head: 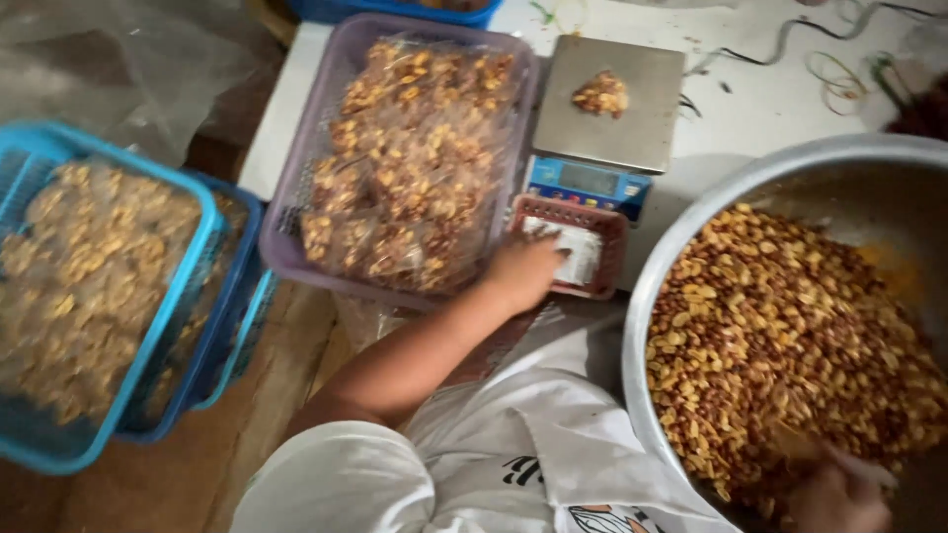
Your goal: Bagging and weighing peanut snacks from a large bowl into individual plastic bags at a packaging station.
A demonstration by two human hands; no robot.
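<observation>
Currently the left hand reaches forward into a small red basket that sits just in front of the scale, its fingers bent down onto a white slip lying inside; whether they pinch it or only press on it cannot be told. The basket touches the lilac tray, so the slips lie within reach of both weighing and packing. A small heap of nut mix rests on the scale's steel plate, apart from the bulk, evidently as a measured portion. The lilac tray is filled with clear bags of the same mix, laid flat side by side. Further left, two blue baskets hold more filled bags, one standing partly in front of the other, off the worktop. The right hand is low at the frame's edge, inside the big steel bowl of loose mix, near a pale object that may be a scoop; blur hides its fingers, so their grip cannot be told. Rubber bands lie scattered on the worktop beyond the bowl, near the scale.
</observation>
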